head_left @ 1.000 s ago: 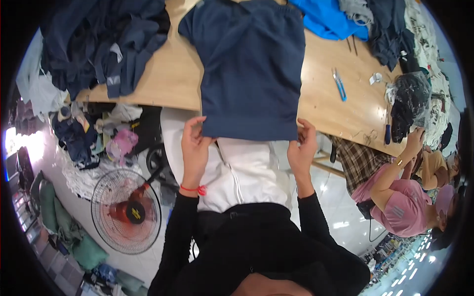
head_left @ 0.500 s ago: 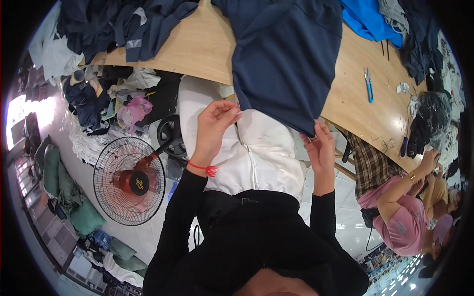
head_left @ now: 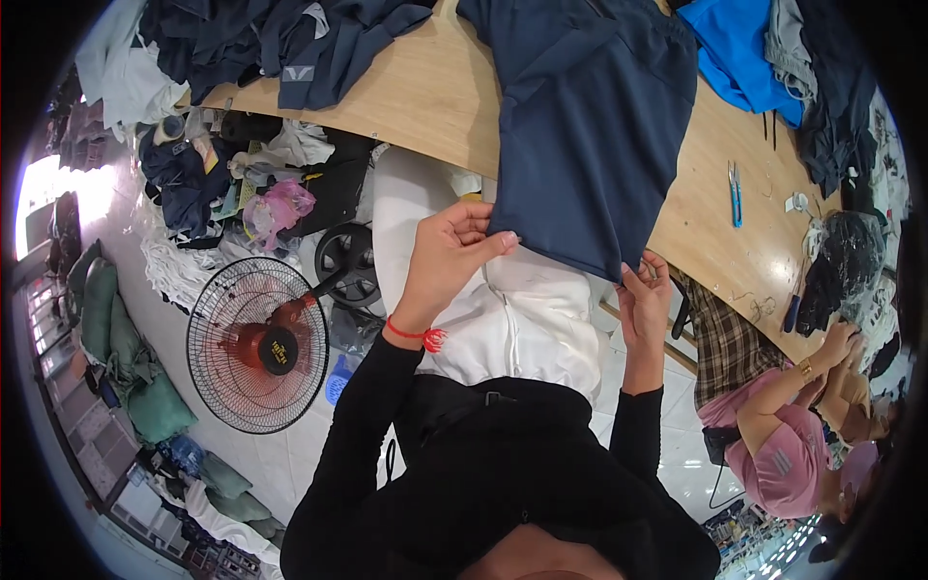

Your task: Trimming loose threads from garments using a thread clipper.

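A pair of navy shorts [head_left: 594,145] lies spread over the table, with one leg hanging past the near edge toward my lap. My left hand [head_left: 450,253] pinches the left end of that leg's hem between thumb and fingers. At the hem's right corner, my right hand [head_left: 646,300] grips the cloth with thumb and fingertips. Between the two hands the hem runs in a nearly straight, slanting line, lower on the right. Blue-handled thread snips [head_left: 736,195] lie on the table to the right of the shorts.
More navy garments [head_left: 329,48] are heaped at the far left of the wooden table [head_left: 416,101]. Bright blue cloth [head_left: 730,58] sits at the far right. A floor fan [head_left: 259,345] stands at my left. A co-worker in pink [head_left: 783,454] sits at right, near a screwdriver [head_left: 795,307].
My left hand has closed in on the hem's left end and now pinches it. The right hand keeps its corner. The whole view has shifted slightly, with the table appearing further right.
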`<state>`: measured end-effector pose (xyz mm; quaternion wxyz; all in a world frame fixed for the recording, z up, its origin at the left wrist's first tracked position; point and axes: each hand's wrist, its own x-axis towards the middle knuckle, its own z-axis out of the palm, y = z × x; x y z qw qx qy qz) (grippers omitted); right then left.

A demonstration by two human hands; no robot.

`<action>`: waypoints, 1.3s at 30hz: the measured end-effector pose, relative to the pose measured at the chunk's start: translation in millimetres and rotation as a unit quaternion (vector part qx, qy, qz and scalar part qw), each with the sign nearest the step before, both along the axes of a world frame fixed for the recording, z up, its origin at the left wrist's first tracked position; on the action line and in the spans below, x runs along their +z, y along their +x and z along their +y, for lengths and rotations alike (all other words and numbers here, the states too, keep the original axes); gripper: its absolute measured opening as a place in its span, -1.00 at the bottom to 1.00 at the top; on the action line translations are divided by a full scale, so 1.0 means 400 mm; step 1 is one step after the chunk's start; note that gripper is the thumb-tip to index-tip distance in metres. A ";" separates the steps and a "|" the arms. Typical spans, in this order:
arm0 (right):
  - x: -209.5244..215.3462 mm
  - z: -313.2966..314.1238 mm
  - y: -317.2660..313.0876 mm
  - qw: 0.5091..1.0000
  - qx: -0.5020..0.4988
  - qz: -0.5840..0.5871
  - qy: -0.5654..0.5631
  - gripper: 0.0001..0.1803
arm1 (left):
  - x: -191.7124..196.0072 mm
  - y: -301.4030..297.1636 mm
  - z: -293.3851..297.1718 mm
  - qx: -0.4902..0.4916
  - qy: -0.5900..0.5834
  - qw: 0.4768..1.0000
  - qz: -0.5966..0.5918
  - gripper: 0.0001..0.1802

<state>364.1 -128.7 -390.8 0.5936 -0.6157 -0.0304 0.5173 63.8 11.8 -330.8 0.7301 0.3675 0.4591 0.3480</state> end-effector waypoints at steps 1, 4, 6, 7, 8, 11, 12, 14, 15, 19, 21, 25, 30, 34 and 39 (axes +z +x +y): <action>-0.002 0.013 -0.003 1.000 0.009 -0.004 0.016 -0.52 | 0.010 -0.010 0.000 0.007 0.006 1.000 0.004 -0.68; -0.001 0.029 -0.017 0.997 0.070 -0.012 0.026 -0.50 | 0.027 -0.048 -0.009 0.025 -0.001 1.000 -0.019 -0.62; -0.013 0.022 -0.025 0.999 0.040 -0.004 -0.006 -0.42 | -0.019 -0.054 -0.018 0.007 0.025 0.999 0.042 -0.57; -0.016 0.003 -0.017 0.999 0.039 0.026 -0.004 -0.36 | -0.063 -0.047 -0.026 0.016 0.038 0.999 -0.015 -0.59; -0.002 -0.016 -0.001 0.996 0.060 0.019 -0.057 -0.32 | -0.093 -0.036 -0.033 0.021 0.053 0.998 -0.040 -0.62; 0.012 -0.036 0.056 0.979 0.174 -0.040 -0.097 -0.37 | -0.127 -0.014 -0.043 -0.002 0.083 0.997 0.006 -0.73; 0.014 -0.032 0.071 0.955 0.228 -0.165 -0.089 -0.61 | -0.098 -0.012 -0.037 -0.020 0.057 0.998 0.005 -0.74; 0.142 0.080 0.004 0.932 0.237 -0.222 -0.161 -0.53 | -0.070 -0.026 -0.028 0.004 0.058 0.997 0.043 -0.79; 0.196 0.120 -0.022 0.938 0.240 -0.219 -0.122 -0.43 | -0.057 -0.036 -0.025 0.007 0.072 0.995 0.064 -0.83; 0.276 0.230 -0.067 0.964 0.212 -0.153 0.047 -0.40 | -0.072 -0.046 -0.019 0.024 0.080 0.994 0.076 -0.83; 0.214 0.295 -0.023 0.935 0.309 0.018 0.174 -0.38 | -0.070 -0.064 -0.016 0.065 0.062 0.993 0.074 -0.83; 0.215 0.293 -0.094 0.939 0.279 -0.076 0.184 -0.34 | -0.059 -0.052 -0.001 0.023 0.079 0.990 0.114 -0.84; 0.089 0.270 -0.037 0.941 0.280 -0.172 0.081 -0.60 | -0.089 -0.056 -0.023 0.055 0.064 0.992 0.093 -0.82; 0.085 0.223 -0.011 0.930 0.264 -0.247 0.072 -0.81 | -0.059 -0.034 -0.016 -0.032 0.103 0.980 0.165 -0.79; 0.165 0.279 -0.101 0.921 0.275 -0.260 0.092 -0.86 | -0.069 0.001 -0.002 0.087 0.203 0.966 0.135 -0.92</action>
